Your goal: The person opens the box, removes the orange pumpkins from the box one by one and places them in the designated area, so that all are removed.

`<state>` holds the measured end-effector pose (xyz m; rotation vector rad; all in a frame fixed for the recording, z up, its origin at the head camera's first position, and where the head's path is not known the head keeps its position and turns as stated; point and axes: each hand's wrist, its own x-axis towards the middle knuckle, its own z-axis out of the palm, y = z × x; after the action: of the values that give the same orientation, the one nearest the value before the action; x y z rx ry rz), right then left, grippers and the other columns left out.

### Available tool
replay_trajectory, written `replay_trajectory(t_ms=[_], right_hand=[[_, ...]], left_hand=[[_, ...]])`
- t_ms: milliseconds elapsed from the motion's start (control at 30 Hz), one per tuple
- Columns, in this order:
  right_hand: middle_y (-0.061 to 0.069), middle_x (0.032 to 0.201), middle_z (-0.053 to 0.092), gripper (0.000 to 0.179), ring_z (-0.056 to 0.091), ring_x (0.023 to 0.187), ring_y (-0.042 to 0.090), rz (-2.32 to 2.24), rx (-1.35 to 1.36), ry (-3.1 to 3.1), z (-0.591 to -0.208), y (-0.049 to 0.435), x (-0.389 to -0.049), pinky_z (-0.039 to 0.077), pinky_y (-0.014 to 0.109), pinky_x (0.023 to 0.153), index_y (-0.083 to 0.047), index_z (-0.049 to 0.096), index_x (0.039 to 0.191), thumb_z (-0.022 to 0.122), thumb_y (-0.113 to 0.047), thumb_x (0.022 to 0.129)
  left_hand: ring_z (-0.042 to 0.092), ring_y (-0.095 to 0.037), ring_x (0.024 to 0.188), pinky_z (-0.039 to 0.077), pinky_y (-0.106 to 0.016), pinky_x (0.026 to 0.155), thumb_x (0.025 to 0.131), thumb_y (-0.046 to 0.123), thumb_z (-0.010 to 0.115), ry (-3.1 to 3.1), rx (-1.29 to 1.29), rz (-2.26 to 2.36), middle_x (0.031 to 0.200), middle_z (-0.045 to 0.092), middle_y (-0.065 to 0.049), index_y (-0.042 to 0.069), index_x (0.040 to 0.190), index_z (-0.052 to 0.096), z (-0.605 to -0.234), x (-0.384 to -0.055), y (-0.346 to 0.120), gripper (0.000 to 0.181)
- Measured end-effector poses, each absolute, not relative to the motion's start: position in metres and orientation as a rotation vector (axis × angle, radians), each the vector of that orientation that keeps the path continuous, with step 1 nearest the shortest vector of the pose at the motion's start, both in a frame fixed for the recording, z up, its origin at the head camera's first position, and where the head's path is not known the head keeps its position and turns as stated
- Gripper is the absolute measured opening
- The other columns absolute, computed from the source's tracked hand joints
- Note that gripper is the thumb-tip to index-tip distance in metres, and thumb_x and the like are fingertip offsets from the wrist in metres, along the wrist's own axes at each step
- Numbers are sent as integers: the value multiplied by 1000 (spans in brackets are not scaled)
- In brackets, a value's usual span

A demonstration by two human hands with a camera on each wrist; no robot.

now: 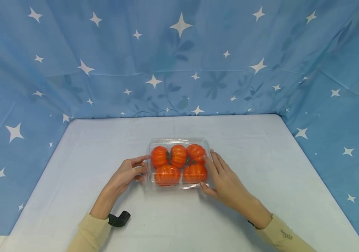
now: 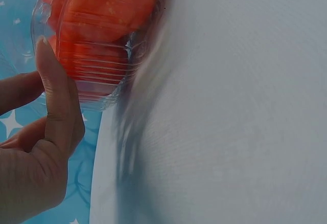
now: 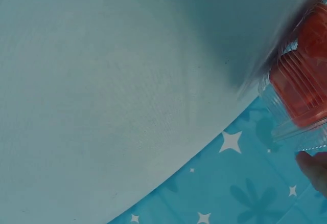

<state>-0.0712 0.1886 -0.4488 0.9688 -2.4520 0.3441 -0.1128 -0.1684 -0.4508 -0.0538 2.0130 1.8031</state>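
A clear plastic clamshell box (image 1: 179,140) is at the middle of the white table in the head view, its lid closed over several ribbed orange-red tomatoes (image 1: 178,155) with green stems. My left hand (image 1: 129,174) holds the box's left edge, fingers bent. The left wrist view shows a fingertip (image 2: 43,47) against the ridged plastic side. On the right edge lies my right hand (image 1: 226,183), fingers along the side and thumb at the front corner. Only a small part of that hand (image 3: 316,170) shows in the right wrist view, just below the box's rim.
A white cloth covers the table (image 1: 179,220). Blue curtains (image 1: 179,59) with white stars stand along its back and both sides. A black wrist strap (image 1: 119,219) sits on the left wrist.
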Motion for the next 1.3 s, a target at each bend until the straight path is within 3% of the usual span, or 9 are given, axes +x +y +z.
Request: replay_trajectory(t_ms=[267,367,467,633,1067,1300], right_hand=[[40,140,53,77,63,120,50,375,1008,-2585,-449,193,-70,58,54,93,11,38,149,49,-50,103],[41,140,52,77,66,116,47,361,1045,-2625,-446,195,-69,61,49,88,12,36,149,62,-41,100],[42,140,51,81,68,114,45,348,1079,-2654,-444,195,-68,62,44,85,13,35,149,76,-26,91],[42,139,52,77,70,109,40,321,1116,-2667,-441,195,-66,63,38,82,15,36,148,77,-9,88],[43,141,50,76,68,115,46,290,1060,-2752,-435,192,-57,61,43,84,13,35,147,78,5,86],[35,132,61,73,70,108,42,348,991,-2572,-440,191,-61,62,47,85,10,44,141,83,-2,80]], left_hand=[[55,-14,69,54,-25,60,98,3,59,2013,-33,1813,99,60,-5,0,151,46,-450,-114,-168,55],[55,-15,68,54,-26,59,97,2,58,2016,-46,1817,98,61,-6,1,151,47,-450,-114,-167,55],[55,-16,68,54,-26,59,96,2,58,2023,-52,1822,99,62,-8,1,151,47,-451,-114,-168,56],[55,-16,69,54,-26,60,97,2,57,2017,-52,1837,99,62,-10,1,151,46,-451,-114,-167,56],[57,-15,71,55,-25,60,94,0,57,2008,-67,1858,101,61,-12,0,153,44,-452,-113,-165,60],[56,-13,71,55,-24,61,96,1,57,2001,-94,1868,101,63,-10,1,152,44,-454,-113,-168,57]])
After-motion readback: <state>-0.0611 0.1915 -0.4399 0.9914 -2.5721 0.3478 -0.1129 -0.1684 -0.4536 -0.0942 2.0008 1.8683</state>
